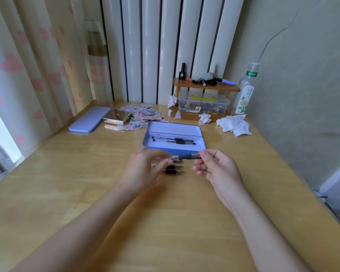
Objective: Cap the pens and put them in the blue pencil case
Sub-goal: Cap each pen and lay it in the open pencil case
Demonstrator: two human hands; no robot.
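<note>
Pens are the business of this desk, and two of them [174, 141] already lie side by side in the open blue pencil case [201, 141], which sits on the wooden table [67, 183] just beyond the hands. They look capped, though they are small in the head view. A third pen [186, 157] is held level in the air between both hands, just in front of the case's near wall. The right hand [217, 167] pinches its right end between thumb and forefinger, the other fingers loosely curled. The left hand [147, 169] closes around its left end with curled fingers; that end is blurred, so I cannot tell whether a cap is going on or is already seated. On the table under the hands lie at least two more pens [175, 169], their bare tips pointing right, so they seem uncapped. No loose caps can be made out.

As a judgement, the task is somewhere near its middle: two pens stowed, one in hand, at least two still to cap and put away.

The table is pale glossy wood. At far left lies a lilac lid [89, 119], probably the case's own. Right of it is a scatter of flowered paper packets [143, 113] with a shiny flat box [117, 117] on top. Far right stands a small wooden shelf [205, 87] carrying little bottles, with a clear plastic box [203, 104] beneath, crumpled tissues [234, 124] and a clear bottle [245, 91]. White radiator columns [153, 46] rise behind, with a heart-patterned curtain [28, 65] on the left and a plain wall on the right.
</note>
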